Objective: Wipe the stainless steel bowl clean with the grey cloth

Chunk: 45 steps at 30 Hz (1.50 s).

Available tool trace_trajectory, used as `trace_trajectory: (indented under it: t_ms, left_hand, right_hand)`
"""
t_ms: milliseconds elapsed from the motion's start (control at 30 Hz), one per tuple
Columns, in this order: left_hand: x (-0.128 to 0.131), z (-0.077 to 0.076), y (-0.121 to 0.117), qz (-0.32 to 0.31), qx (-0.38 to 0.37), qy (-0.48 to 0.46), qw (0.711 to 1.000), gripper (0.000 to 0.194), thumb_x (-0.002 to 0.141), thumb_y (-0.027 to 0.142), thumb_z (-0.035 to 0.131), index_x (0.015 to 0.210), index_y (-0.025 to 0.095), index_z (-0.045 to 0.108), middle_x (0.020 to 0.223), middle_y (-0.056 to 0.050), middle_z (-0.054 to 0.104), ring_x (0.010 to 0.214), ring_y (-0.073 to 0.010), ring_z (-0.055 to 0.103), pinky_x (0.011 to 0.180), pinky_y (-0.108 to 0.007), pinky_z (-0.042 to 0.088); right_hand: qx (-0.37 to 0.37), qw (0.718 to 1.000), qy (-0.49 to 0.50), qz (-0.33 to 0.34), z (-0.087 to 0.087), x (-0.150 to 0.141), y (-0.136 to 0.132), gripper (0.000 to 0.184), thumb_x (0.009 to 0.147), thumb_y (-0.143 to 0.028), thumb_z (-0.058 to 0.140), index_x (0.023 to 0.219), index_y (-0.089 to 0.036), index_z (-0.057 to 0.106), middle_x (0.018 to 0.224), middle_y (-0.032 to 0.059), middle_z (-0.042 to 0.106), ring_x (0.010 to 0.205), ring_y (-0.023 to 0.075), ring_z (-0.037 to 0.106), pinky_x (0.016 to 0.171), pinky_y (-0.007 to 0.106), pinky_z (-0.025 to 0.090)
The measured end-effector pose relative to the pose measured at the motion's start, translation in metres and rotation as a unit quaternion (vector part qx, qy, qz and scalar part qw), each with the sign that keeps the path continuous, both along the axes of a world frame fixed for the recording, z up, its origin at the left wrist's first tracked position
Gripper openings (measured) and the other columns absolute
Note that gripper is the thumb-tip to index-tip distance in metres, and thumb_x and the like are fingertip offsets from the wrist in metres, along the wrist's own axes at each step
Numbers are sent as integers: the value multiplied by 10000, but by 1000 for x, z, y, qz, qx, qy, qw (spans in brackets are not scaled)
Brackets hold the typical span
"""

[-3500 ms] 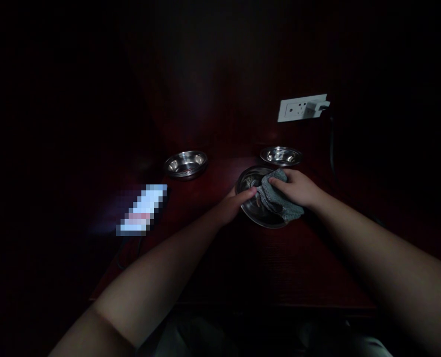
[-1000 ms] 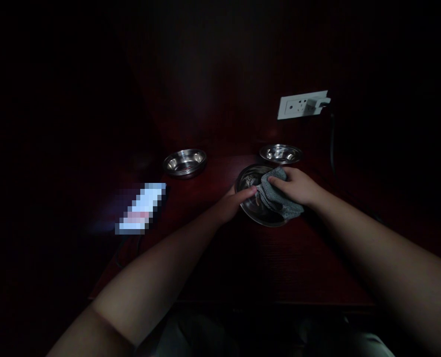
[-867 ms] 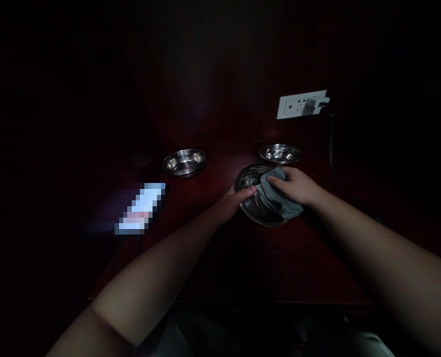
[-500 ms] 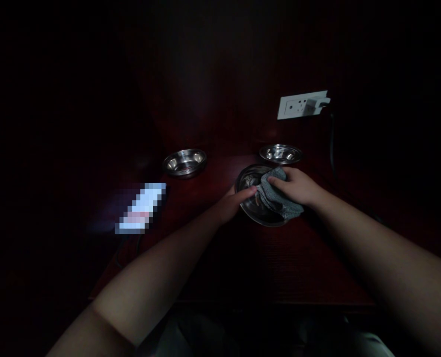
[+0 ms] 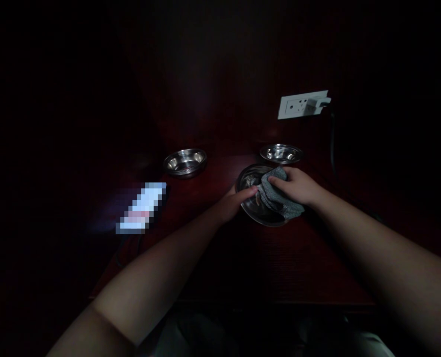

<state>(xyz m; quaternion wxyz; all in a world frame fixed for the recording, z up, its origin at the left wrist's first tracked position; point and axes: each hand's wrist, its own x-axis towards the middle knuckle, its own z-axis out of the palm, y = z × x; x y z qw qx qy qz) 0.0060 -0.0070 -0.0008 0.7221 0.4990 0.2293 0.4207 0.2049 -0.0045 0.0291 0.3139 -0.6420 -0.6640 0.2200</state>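
A shiny metal bowl (image 5: 250,208) is tilted toward me above the dark red table. My left hand (image 5: 233,202) grips its left side, thumb inside over the rim and the other fingers hidden behind. Folded over the bowl's right side is a grey-green woven cloth (image 5: 282,198). My right hand (image 5: 298,186) is closed on that cloth, with the thumb on top and most fingers out of sight; the cloth touches the bowl's inside.
Several stacked metal bowls (image 5: 185,162) stand at the back left, and another metal bowl (image 5: 281,153) at the back right. A lit, blurred-out phone-like screen (image 5: 142,208) lies left. On the back wall, a socket (image 5: 302,105) holds a plug with a hanging cable (image 5: 332,144).
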Motion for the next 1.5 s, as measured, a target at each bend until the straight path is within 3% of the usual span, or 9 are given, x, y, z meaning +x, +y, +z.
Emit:
trace_trajectory:
  t_ms: [1500]
  left_hand:
    - [1,2,-2,-1,15,0,1000,577,714,376,754,1217,138,601,1083,-121,717,1068,-291,645,997,-447,432]
  right_hand:
    - [2,1000,-3,8,-1,1,1,288,870,-402,570,1005,-165,662,985,97,739,865,228,684,781,331,506]
